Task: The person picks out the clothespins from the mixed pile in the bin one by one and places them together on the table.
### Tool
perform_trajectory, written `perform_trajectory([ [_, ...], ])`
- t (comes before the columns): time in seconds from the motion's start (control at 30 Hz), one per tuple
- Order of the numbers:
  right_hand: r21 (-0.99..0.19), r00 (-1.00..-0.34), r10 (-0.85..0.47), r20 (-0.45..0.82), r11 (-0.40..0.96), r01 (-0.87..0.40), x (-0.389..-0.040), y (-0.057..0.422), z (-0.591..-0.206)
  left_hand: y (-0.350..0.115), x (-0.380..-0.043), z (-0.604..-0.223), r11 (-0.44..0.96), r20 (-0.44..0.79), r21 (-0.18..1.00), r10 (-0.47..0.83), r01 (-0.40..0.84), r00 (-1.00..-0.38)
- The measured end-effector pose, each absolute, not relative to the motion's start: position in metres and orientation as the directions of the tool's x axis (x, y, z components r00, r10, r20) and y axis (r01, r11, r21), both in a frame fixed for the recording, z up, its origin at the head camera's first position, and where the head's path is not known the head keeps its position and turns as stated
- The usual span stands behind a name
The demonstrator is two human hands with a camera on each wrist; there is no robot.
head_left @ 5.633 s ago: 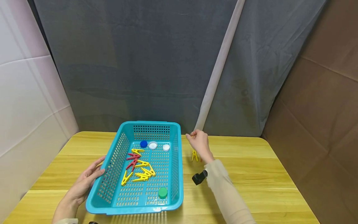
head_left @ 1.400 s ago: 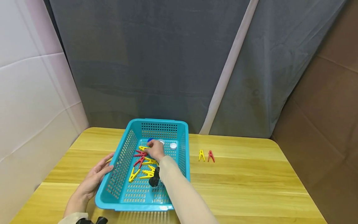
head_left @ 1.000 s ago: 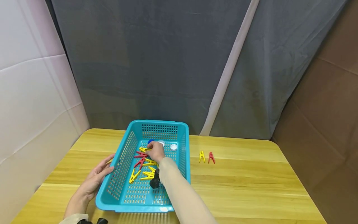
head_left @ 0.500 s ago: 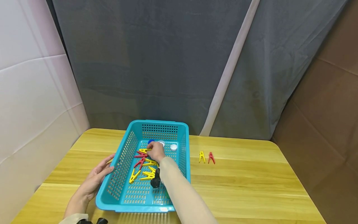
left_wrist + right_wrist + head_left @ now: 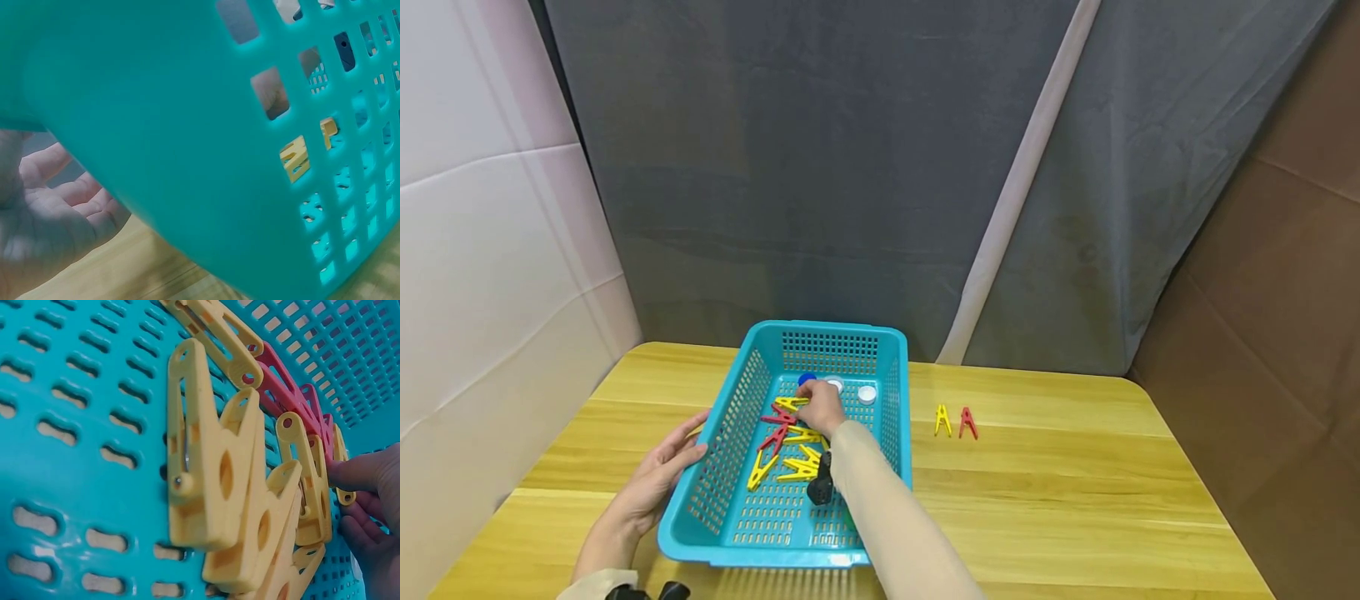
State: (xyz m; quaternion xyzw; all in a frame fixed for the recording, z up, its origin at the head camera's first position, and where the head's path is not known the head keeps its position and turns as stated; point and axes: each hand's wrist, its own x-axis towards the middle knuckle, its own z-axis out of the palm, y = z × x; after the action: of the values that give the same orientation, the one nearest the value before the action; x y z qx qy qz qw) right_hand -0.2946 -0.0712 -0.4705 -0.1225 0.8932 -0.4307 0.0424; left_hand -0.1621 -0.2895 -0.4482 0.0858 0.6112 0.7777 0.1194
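Note:
In the head view my left hand [image 5: 651, 483] grips the left side of a blue-green plastic basket [image 5: 692, 546], thumb at the rim. My right hand [image 5: 822, 406] reaches into the basket and pinches the end of a yellow clothespin [image 5: 786, 403] between thumb and fingers. The right wrist view shows this yellow clothespin [image 5: 339, 447] partly hidden behind others. Red clothespins [image 5: 773, 437] lie beside it, and several more yellow clothespins [image 5: 801, 467] lie nearer on the basket floor.
A blue cap [image 5: 807, 378] and white caps [image 5: 867, 395] lie at the basket's far end. Part of a green cap [image 5: 850, 521] shows beside the right sleeve. On the wooden table [image 5: 1060, 500], a yellow clothespin [image 5: 943, 420] and a red clothespin [image 5: 967, 422] stand right of the basket.
Since the oldest frame, my right hand has moved left from the table into the basket, uncovering the two clothespins there. Over the last second it has barely moved; my left hand keeps its hold.

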Motion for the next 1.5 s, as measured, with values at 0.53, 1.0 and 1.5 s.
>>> perform_trajectory([
  [0.53,-0.763,-0.952,-0.288,0.102,0.592,-0.261,-0.296,-0.069,-0.451,-0.291,-0.163,-0.45,-0.234,0.008,0.97,0.308,-0.067,-0.951],
  [1.0,-0.829,-0.926,-0.302,0.225,0.44,-0.345,-0.292,-0.057,-0.421,-0.291,-0.164,-0.45,-0.248,0.015,0.966,0.326,-0.07,-0.945],
  [1.5,-0.807,-0.913,-0.273,0.303,0.436,-0.398,-0.288,-0.038,-0.405,-0.291,-0.165,-0.449,-0.248,-0.005,0.965,0.313,-0.087,-0.95],
])
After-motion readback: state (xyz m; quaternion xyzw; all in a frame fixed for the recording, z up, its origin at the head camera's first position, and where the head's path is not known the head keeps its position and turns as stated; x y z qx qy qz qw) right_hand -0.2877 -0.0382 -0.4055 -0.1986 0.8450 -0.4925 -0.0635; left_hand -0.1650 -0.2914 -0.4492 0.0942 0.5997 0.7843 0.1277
